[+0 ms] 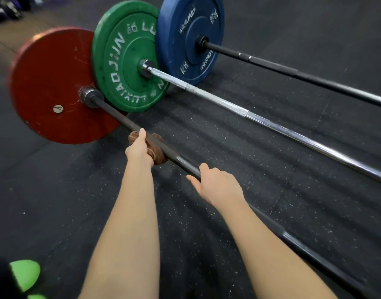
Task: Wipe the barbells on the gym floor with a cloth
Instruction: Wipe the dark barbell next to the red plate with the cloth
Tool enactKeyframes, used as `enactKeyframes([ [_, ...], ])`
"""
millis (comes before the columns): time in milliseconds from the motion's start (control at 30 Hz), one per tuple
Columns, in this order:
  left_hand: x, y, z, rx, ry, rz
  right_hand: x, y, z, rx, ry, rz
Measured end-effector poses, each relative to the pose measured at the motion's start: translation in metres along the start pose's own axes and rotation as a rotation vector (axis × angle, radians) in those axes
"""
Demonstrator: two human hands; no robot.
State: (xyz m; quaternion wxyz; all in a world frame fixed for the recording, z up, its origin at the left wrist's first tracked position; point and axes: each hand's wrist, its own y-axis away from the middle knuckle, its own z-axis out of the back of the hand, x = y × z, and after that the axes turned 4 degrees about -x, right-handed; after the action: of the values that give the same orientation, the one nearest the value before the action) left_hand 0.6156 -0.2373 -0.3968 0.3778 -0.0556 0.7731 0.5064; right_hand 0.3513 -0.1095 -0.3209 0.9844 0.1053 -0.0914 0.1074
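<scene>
Your left hand (137, 148) has its fingers clamped round the brown cloth (158, 157), which is bunched on the nearest barbell (186, 166) on the gym floor (206, 134), near its red plate (49, 78). Your right hand (218, 186) curls its fingers over the same bar. The green plate (120, 61) reads LUXIAOJUN. The lettering on the blue plate (174, 50) is blurred.

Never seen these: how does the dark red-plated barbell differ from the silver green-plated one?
Left hand, with brown cloth, and right hand grip the dark barbell; the silver barbell lies untouched. Red plate is plain and scuffed; green plate is lettered. Both lie on the floor.
</scene>
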Motion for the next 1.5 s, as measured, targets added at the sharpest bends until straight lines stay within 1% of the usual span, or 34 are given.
enactKeyframes([
  [100, 0.007, 0.036, 0.0, -0.008, -0.031, -0.067, 0.0, -0.001, -0.001, 0.006, 0.002, -0.005],
  [233, 0.003, 0.041, -0.004, 0.044, -0.114, -0.092, 0.0, -0.001, -0.002, -0.004, 0.023, -0.005],
  [367, -0.011, 0.039, -0.013, 0.095, -0.062, -0.032, 0.0, -0.002, -0.003, -0.019, 0.03, 0.008],
  [467, -0.013, 0.036, -0.009, 0.081, -0.029, -0.012, -0.001, -0.002, -0.003, -0.018, 0.023, 0.016],
  [533, -0.004, 0.044, -0.006, 0.076, -0.072, 0.003, 0.0, -0.001, -0.002, -0.026, 0.022, 0.022],
  [700, 0.044, 0.085, -0.003, 0.06, -0.151, -0.001, 0.0, 0.004, 0.003, -0.022, -0.004, 0.017],
  [767, 0.047, 0.089, -0.004, 0.054, -0.158, -0.001, 0.0, 0.002, 0.002, -0.014, -0.032, 0.022],
  [800, 0.043, 0.092, -0.005, 0.057, -0.178, -0.016, -0.001, 0.0, 0.002, 0.018, -0.075, 0.017],
  [900, 0.03, 0.083, -0.008, 0.044, -0.2, -0.056, -0.02, 0.01, 0.015, 0.228, -0.286, -0.037],
  [933, 0.024, 0.076, -0.005, 0.035, -0.19, -0.066, -0.033, 0.02, 0.019, 0.269, -0.273, -0.038],
  [967, 0.017, 0.057, -0.003, 0.034, -0.18, -0.084, -0.047, 0.031, 0.022, 0.29, -0.21, -0.049],
  [1000, 0.009, 0.022, -0.002, 0.019, -0.163, -0.086, -0.06, 0.043, 0.021, 0.302, -0.155, -0.082],
  [1067, -0.004, -0.033, -0.001, -0.01, -0.18, -0.12, -0.072, 0.062, 0.017, 0.308, -0.141, -0.163],
  [1133, -0.012, -0.043, -0.003, -0.04, -0.149, -0.143, -0.07, 0.063, 0.009, 0.22, -0.048, -0.157],
  [1200, -0.009, -0.033, 0.0, -0.06, -0.157, -0.154, -0.066, 0.06, 0.004, 0.159, 0.001, -0.133],
  [1333, 0.027, 0.043, 0.002, 0.023, -0.016, -0.083, -0.071, 0.058, 0.004, 0.193, -0.079, -0.139],
  [1400, 0.053, 0.109, 0.0, -0.003, -0.039, -0.092, -0.071, 0.057, 0.004, 0.213, -0.104, -0.137],
  [1500, 0.087, 0.147, 0.002, 0.001, -0.122, -0.082, -0.071, 0.057, 0.005, 0.202, -0.108, -0.138],
])
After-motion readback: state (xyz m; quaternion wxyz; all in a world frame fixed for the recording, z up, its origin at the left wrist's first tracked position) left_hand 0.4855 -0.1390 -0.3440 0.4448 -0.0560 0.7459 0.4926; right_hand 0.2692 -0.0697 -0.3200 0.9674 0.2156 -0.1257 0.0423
